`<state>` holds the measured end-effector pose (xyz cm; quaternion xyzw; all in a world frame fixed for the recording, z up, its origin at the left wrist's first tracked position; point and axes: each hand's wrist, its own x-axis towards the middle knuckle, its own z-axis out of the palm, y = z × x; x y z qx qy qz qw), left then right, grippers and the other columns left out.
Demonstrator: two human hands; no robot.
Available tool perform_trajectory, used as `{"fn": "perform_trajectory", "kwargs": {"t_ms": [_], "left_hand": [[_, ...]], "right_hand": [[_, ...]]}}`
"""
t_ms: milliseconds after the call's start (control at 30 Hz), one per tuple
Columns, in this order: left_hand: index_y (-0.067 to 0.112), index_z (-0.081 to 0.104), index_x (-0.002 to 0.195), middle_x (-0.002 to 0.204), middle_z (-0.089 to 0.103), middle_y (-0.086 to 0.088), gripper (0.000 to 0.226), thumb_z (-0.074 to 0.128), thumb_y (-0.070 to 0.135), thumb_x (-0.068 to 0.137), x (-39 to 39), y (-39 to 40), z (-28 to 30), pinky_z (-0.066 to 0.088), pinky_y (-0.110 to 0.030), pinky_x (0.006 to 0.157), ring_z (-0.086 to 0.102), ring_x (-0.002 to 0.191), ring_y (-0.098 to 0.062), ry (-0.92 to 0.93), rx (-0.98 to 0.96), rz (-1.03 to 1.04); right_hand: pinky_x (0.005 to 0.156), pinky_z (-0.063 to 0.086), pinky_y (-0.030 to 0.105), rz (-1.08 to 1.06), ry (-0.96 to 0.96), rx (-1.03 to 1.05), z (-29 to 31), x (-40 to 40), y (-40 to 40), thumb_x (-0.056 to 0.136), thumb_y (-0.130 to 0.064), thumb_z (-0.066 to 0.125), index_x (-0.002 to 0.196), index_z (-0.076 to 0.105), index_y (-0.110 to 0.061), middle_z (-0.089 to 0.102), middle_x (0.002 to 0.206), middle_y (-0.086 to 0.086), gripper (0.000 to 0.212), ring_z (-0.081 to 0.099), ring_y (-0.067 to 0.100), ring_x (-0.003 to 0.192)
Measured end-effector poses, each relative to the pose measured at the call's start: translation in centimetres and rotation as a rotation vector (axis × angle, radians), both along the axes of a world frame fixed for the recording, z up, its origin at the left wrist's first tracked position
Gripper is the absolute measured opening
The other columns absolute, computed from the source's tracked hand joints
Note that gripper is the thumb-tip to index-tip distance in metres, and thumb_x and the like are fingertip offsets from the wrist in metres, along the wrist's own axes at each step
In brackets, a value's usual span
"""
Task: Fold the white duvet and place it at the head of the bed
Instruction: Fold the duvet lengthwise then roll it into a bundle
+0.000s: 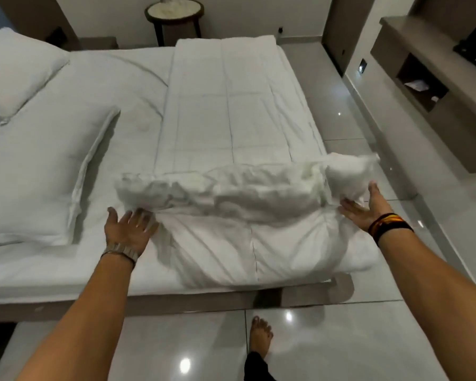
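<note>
duvet (231, 105) lies in a long folded strip on the bed (52, 166).
left hand (129, 229) and right hand (366, 213), both spread wide, flank its rumpled near end.

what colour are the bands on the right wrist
Black, orange and yellow wristbands, clearest in the head view.

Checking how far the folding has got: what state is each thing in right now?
duvet: long strip, near end rolled up
left hand: open, at roll
right hand: open, at roll
near pillow: flat on bed
far pillow: flat on bed
</note>
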<state>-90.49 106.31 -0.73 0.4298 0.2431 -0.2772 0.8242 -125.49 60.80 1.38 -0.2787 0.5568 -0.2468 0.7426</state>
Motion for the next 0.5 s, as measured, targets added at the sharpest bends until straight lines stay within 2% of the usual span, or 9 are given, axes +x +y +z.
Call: {"fn": "perform_trajectory", "kwargs": {"t_ms": [33,100,200,233,300,367,400,433,500], "left_hand": [[0.019,0.037,0.160,0.164,0.041,-0.001,0.072,0.039,0.063,0.103,0.4,-1.4,-0.5,0.024,-0.054,0.123,0.035,0.152,-0.026,-0.066,0.114,-0.114],[0.022,0.035,0.161,0.162,0.040,0.007,0.071,0.033,0.065,0.105,0.5,-2.9,-2.2,0.019,-0.046,0.126,0.034,0.151,-0.019,-0.185,0.489,-0.353],[0.017,0.037,0.160,0.165,0.038,-0.004,0.073,0.050,0.059,0.102,-2.4,-2.1,-7.4,0.025,-0.046,0.124,0.036,0.150,-0.028,-0.455,1.056,-0.499],[0.014,0.032,0.162,0.167,0.033,-0.013,0.084,0.053,0.062,0.097,-3.5,-1.5,-9.7,0.025,-0.051,0.124,0.032,0.152,-0.035,-0.497,1.219,-0.494],[0.010,0.014,0.166,0.171,0.015,-0.022,0.110,0.055,0.074,0.086,-5.5,0.4,-11.8,0.018,-0.057,0.124,0.017,0.157,-0.042,-0.370,1.412,-0.413],[0.012,-0.002,0.166,0.173,0.003,-0.018,0.129,0.071,0.073,0.079,-8.0,0.7,-12.1,0.013,-0.053,0.127,0.008,0.159,-0.038,-0.093,1.250,-0.198],[0.012,-0.002,0.166,0.173,0.007,-0.016,0.135,0.080,0.068,0.074,-8.7,0.5,-12.2,0.016,-0.049,0.127,0.014,0.159,-0.034,0.036,1.155,-0.100],[0.012,0.004,0.165,0.171,0.018,-0.013,0.139,0.087,0.065,0.067,-8.7,0.1,-12.7,0.024,-0.045,0.125,0.026,0.155,-0.031,0.152,0.982,0.036],[0.022,0.019,0.162,0.161,0.039,-0.006,0.150,0.095,0.068,0.041,-7.3,0.0,-14.4,0.040,-0.047,0.117,0.047,0.141,-0.026,0.263,0.672,0.358]], "right_hand": [[0.098,0.055,0.048,0.086,0.107,-0.076,-0.6,1.3,-0.2,0.091,-0.074,0.059,0.145,0.047,-0.022,0.060,0.130,0.011,0.076,0.064,0.027,0.109],[0.099,0.048,0.043,0.362,0.476,-0.337,-3.1,2.7,0.1,0.081,-0.086,0.060,0.137,0.049,-0.023,0.054,0.133,0.007,0.085,0.061,0.026,0.111],[0.125,0.020,0.043,0.725,0.768,-0.714,-7.6,1.4,6.1,0.086,-0.082,0.047,0.156,0.044,-0.012,0.041,0.163,0.013,0.099,0.037,0.031,0.151],[0.128,0.009,0.046,0.775,0.879,-0.792,-8.7,0.7,7.8,0.083,-0.085,0.043,0.158,0.042,-0.014,0.033,0.168,0.015,0.103,0.026,0.030,0.156],[0.126,-0.006,0.056,0.652,1.037,-0.797,-11.2,-0.3,9.8,0.076,-0.092,0.041,0.162,0.032,-0.022,0.012,0.174,0.016,0.112,0.005,0.028,0.161],[0.120,-0.007,0.071,0.378,1.094,-0.589,-12.3,0.1,10.9,0.061,-0.104,0.042,0.167,0.009,-0.029,-0.011,0.175,0.015,0.134,-0.013,0.029,0.161],[0.117,-0.005,0.075,0.218,1.075,-0.453,-12.3,0.8,11.2,0.054,-0.104,0.051,0.167,-0.003,-0.033,-0.020,0.173,0.014,0.144,-0.019,0.033,0.159],[0.118,-0.002,0.076,0.054,1.030,-0.304,-12.1,1.5,11.2,0.052,-0.099,0.064,0.166,-0.011,-0.034,-0.025,0.171,0.014,0.151,-0.019,0.039,0.158],[0.123,0.009,0.069,-0.198,0.893,-0.049,-11.3,2.8,10.8,0.053,-0.085,0.081,0.164,-0.019,-0.030,-0.019,0.172,0.020,0.159,-0.002,0.049,0.158]]}}
